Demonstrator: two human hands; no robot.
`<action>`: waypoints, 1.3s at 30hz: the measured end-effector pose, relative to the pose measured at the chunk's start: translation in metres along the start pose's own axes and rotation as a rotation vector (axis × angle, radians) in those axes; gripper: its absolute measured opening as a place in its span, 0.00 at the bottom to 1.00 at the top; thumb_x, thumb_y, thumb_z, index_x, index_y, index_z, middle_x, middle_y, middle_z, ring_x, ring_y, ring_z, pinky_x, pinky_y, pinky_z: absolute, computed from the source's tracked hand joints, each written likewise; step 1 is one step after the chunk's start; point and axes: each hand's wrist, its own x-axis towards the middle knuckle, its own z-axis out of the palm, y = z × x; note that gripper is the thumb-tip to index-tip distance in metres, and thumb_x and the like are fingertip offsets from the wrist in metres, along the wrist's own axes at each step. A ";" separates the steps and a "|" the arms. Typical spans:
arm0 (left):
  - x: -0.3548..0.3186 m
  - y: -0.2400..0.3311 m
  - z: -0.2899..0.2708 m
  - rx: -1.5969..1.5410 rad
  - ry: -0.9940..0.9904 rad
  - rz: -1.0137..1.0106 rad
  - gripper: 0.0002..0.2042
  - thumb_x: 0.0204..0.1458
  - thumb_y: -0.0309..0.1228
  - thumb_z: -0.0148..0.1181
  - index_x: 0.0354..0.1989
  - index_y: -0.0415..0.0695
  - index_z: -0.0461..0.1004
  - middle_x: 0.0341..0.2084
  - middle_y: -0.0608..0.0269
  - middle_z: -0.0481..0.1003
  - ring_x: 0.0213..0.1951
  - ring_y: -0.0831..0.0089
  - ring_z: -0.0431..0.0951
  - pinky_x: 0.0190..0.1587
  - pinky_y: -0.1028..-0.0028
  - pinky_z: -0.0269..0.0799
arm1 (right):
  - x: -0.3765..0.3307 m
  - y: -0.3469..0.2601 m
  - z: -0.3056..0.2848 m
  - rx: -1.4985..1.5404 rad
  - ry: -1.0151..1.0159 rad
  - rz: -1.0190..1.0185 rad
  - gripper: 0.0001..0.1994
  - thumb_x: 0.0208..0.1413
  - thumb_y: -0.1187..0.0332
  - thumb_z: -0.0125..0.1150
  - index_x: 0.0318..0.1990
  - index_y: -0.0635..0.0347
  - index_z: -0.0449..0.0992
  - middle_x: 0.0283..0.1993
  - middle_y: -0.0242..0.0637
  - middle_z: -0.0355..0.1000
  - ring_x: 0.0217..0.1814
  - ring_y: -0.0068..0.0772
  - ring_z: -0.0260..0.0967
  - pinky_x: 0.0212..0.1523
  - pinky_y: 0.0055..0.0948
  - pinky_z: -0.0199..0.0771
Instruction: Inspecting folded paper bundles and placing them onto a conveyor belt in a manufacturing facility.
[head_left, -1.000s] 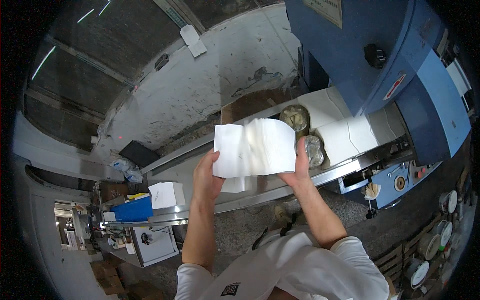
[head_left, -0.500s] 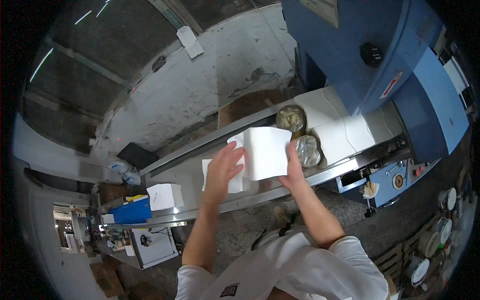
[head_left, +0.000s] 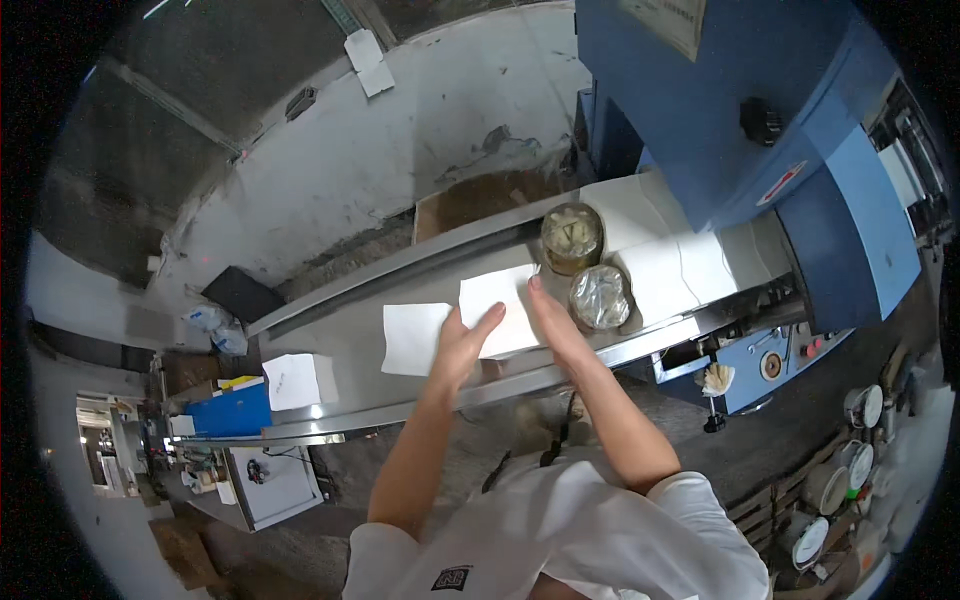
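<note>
A white paper sheet (head_left: 495, 300) lies flat on the grey metal conveyor table (head_left: 340, 335). My left hand (head_left: 462, 345) rests with fingers spread on its near left edge. My right hand (head_left: 553, 325) lies flat and outstretched along its right side. A second white sheet (head_left: 412, 338) lies just left of my left hand. Two round lidded tins, one yellowish (head_left: 572, 236) and one silvery (head_left: 600, 297), stand right beside the sheet, close to my right fingertips.
A big blue machine (head_left: 760, 130) stands at the right, with more white sheets (head_left: 680, 265) at its mouth. A small white stack (head_left: 292, 381) and a blue box (head_left: 232, 410) sit at the table's left end. Gauges (head_left: 850, 470) lie at lower right.
The sheet I held up in both hands has come down onto the table. Both hands have lowered and now press flat on it.
</note>
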 end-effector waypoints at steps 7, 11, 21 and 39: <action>0.008 -0.022 -0.014 -0.065 -0.011 0.033 0.20 0.55 0.34 0.62 0.51 0.32 0.69 0.43 0.57 0.76 0.44 0.73 0.75 0.47 0.73 0.70 | 0.005 0.007 -0.005 0.149 -0.014 0.025 0.42 0.63 0.39 0.37 0.68 0.72 0.48 0.73 0.51 0.43 0.75 0.40 0.39 0.71 0.29 0.37; -0.003 0.000 -0.021 -0.036 0.060 0.079 0.19 0.56 0.34 0.61 0.49 0.32 0.70 0.41 0.58 0.76 0.42 0.74 0.75 0.46 0.74 0.70 | -0.011 -0.014 0.002 0.368 0.088 0.098 0.42 0.61 0.37 0.40 0.67 0.68 0.52 0.70 0.48 0.52 0.71 0.40 0.49 0.70 0.34 0.44; -0.018 0.055 -0.031 0.016 0.102 0.166 0.17 0.55 0.34 0.60 0.48 0.33 0.72 0.39 0.59 0.77 0.40 0.76 0.75 0.45 0.74 0.70 | -0.022 -0.028 0.003 0.702 0.012 -0.147 0.37 0.63 0.39 0.36 0.67 0.62 0.53 0.66 0.43 0.58 0.67 0.38 0.58 0.65 0.37 0.57; -0.043 0.086 0.027 0.455 0.130 0.317 0.26 0.46 0.35 0.69 0.51 0.35 0.67 0.40 0.51 0.77 0.43 0.67 0.78 0.46 0.69 0.72 | -0.025 -0.027 0.022 0.077 -0.069 -0.547 0.37 0.66 0.43 0.22 0.68 0.69 0.46 0.68 0.46 0.53 0.70 0.38 0.50 0.69 0.32 0.46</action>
